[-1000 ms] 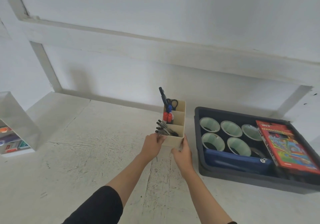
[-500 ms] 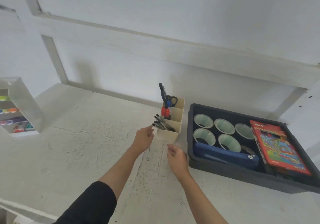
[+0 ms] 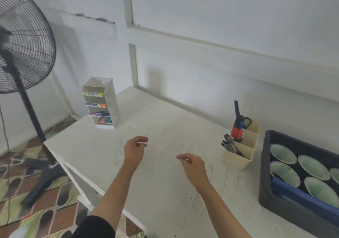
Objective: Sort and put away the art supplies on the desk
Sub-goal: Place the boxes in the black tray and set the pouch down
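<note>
Off the organizer (image 3: 238, 154) now, left hand (image 3: 134, 149) and right hand (image 3: 193, 166) hover loosely curled, empty; marker rack (image 3: 110, 101) beyond.

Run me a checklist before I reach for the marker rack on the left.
1. Left hand empty: ok, fingers loosely curled above the desk.
2. Right hand empty: ok, likewise.
3. Pen holder upright, apart from both hands: ok.
4. Marker rack upright, near the desk's far left corner: ok.
5. Tray fully on the desk: cannot tell, its right side is out of frame.
</note>
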### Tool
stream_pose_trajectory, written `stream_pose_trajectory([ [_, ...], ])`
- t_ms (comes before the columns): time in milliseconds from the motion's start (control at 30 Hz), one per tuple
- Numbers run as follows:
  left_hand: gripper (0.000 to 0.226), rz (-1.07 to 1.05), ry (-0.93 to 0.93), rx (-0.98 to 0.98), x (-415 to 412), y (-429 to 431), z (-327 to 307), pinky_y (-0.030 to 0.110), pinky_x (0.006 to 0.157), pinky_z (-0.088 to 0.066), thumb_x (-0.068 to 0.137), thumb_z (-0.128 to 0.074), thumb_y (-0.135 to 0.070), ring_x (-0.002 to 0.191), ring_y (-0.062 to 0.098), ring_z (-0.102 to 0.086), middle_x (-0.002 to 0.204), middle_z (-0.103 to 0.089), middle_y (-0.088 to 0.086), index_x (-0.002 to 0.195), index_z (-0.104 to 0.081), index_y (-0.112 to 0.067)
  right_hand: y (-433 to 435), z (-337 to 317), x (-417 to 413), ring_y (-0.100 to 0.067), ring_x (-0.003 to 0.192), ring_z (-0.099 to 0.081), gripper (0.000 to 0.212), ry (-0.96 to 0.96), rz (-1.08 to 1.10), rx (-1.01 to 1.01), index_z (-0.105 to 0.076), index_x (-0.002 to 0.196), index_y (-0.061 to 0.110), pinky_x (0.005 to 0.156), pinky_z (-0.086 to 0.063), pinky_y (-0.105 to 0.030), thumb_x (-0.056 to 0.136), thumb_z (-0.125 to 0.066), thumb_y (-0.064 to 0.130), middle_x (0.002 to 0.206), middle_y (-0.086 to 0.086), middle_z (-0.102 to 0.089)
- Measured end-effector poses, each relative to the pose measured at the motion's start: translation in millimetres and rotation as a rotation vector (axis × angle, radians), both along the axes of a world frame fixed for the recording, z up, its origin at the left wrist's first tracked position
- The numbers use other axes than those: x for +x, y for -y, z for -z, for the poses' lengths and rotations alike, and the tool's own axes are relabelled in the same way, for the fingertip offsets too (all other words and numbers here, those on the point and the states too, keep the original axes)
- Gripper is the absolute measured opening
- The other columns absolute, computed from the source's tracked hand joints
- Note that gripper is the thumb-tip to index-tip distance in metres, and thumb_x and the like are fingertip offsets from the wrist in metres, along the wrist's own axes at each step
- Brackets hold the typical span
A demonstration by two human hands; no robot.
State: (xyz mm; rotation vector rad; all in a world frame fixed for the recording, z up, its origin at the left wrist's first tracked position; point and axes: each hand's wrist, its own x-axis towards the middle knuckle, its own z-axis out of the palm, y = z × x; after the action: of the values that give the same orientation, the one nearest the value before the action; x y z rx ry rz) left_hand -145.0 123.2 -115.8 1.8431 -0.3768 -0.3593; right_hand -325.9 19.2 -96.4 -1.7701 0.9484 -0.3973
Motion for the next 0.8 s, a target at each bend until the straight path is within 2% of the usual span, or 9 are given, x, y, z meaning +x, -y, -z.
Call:
stream_pose_trajectory([
  [67, 0.04, -0.088, 0.014, -0.005, 34, -22, -8, 0.034, 0.079, -0.054, 0.081, -0.044, 0.015, 0.083, 0.02, -0.068, 0.094, -0.07, 0.003, 0.089, -0.069, -0.015, -11, -5, 33, 0.001, 0.084, -0.063, 0.025, 0.038, -0.037, 0.006, -0.071, 0.085, 0.02, 0.071, -0.045, -0.008, 0.09, -0.056, 0.002, 0.092, 0.011, -0.068],
  [133, 0.038, -0.17, 0.025, 0.009, 65, -43, -13, 0.035, 0.084, -0.053, 0.081, -0.046, 0.014, 0.085, 0.021, -0.066, 0.094, -0.07, 0.003, 0.089, -0.069, -0.015, -25, -12, 65, -0.001, 0.082, -0.063, 0.026, 0.053, -0.088, 0.016, -0.071, 0.084, 0.021, 0.068, -0.045, -0.007, 0.089, -0.056, 0.001, 0.092, 0.011, -0.068],
  [267, 0.035, -0.321, 0.025, 0.004, 122, -82, -22, 0.037, 0.09, -0.052, 0.083, -0.047, 0.011, 0.089, 0.02, -0.063, 0.095, -0.068, 0.002, 0.092, -0.07, -0.013, -51, -21, 138, -0.014, 0.095, -0.065, 0.029, 0.069, -0.221, -0.018, -0.072, 0.093, 0.017, 0.07, -0.044, -0.006, 0.089, -0.051, -0.003, 0.099, 0.008, -0.068],
  [333, 0.035, -0.341, 0.022, 0.0, 147, -99, -25, 0.033, 0.09, -0.05, 0.084, -0.047, 0.012, 0.09, 0.017, -0.061, 0.098, -0.069, 0.003, 0.094, -0.071, -0.012, -64, -28, 178, -0.014, 0.102, -0.062, 0.028, 0.069, -0.271, -0.036, -0.069, 0.105, 0.014, 0.076, -0.043, -0.005, 0.09, -0.05, -0.002, 0.111, 0.003, -0.066],
  [433, 0.034, -0.304, 0.023, 0.003, 177, -115, -31, 0.03, 0.084, -0.05, 0.086, -0.047, 0.011, 0.091, 0.02, -0.062, 0.096, -0.068, 0.002, 0.094, -0.07, -0.013, -78, -46, 221, -0.012, 0.109, -0.055, 0.035, 0.046, -0.29, 0.015, -0.056, 0.126, 0.017, 0.071, -0.045, -0.006, 0.093, -0.049, 0.006, 0.13, 0.003, -0.055],
  [533, 0.034, -0.242, 0.031, 0.002, 202, -126, -37, 0.023, 0.07, -0.047, 0.088, -0.046, 0.009, 0.092, 0.022, -0.063, 0.1, -0.067, 0.003, 0.1, -0.068, -0.013, -93, -58, 252, -0.019, 0.128, -0.045, 0.049, 0.033, -0.304, 0.079, -0.038, 0.141, 0.021, 0.1, -0.044, -0.031, 0.094, -0.053, 0.013, 0.144, 0.002, -0.042],
  [600, 0.034, -0.169, 0.035, 0.013, 211, -129, -44, 0.016, 0.067, -0.043, 0.091, -0.047, 0.005, 0.095, 0.017, -0.06, 0.106, -0.066, 0.0, 0.111, -0.066, -0.014, -101, -63, 267, -0.018, 0.132, -0.04, 0.06, 0.071, -0.31, 0.049, -0.028, 0.145, 0.026, 0.108, -0.038, -0.039, 0.093, -0.057, 0.016, 0.147, 0.004, -0.036],
  [667, 0.035, -0.073, 0.022, -0.002, 219, -128, -48, 0.015, 0.074, -0.043, 0.094, -0.048, 0.0, 0.103, 0.016, -0.059, 0.113, -0.064, -0.004, 0.12, -0.062, -0.018, -106, -66, 277, -0.013, 0.13, -0.039, 0.066, 0.169, -0.302, 0.037, -0.022, 0.145, 0.028, 0.108, -0.038, -0.037, 0.092, -0.058, 0.015, 0.143, 0.007, -0.037],
  [800, 0.04, 0.09, -0.025, -0.025, 222, -122, -58, 0.027, 0.098, -0.037, 0.1, -0.041, -0.013, 0.12, 0.014, -0.049, 0.132, -0.055, -0.002, 0.138, -0.047, -0.026, -110, -65, 294, -0.004, 0.119, -0.04, 0.071, 0.276, -0.289, 0.03, -0.021, 0.145, 0.034, 0.105, -0.039, -0.037, 0.09, -0.061, 0.011, 0.133, 0.015, -0.04],
])
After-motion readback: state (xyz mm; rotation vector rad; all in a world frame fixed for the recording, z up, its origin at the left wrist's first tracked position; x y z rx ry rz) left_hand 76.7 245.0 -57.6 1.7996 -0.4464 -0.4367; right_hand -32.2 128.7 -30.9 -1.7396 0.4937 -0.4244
